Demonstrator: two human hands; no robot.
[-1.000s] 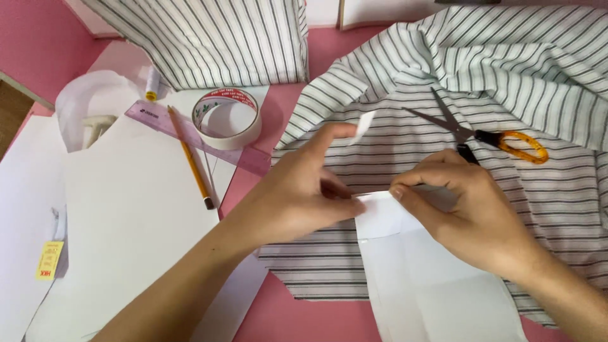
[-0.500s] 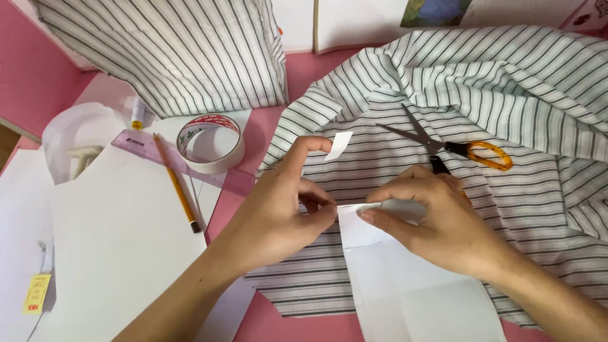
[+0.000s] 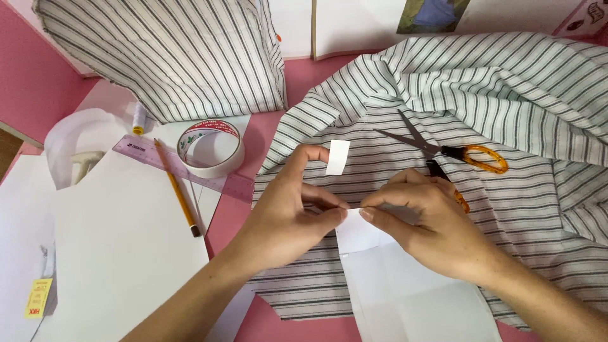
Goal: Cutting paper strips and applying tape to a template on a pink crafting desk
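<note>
White paper piece [image 3: 405, 297] lies on striped fabric [image 3: 506, 120], its top edge pinched by both hands. Left hand [image 3: 288, 212] grips the edge with thumb and fingers; a small strip of tape [image 3: 337, 157] sticks on its raised index finger. Right hand [image 3: 437, 225] pinches the same edge, fingertips touching the left's. Orange-handled scissors [image 3: 443, 152] on the fabric just beyond the paper. Tape roll [image 3: 210, 147], purple ruler [image 3: 183, 170], pencil [image 3: 177, 190] left of the fabric on the pink surface [image 3: 38, 69].
</note>
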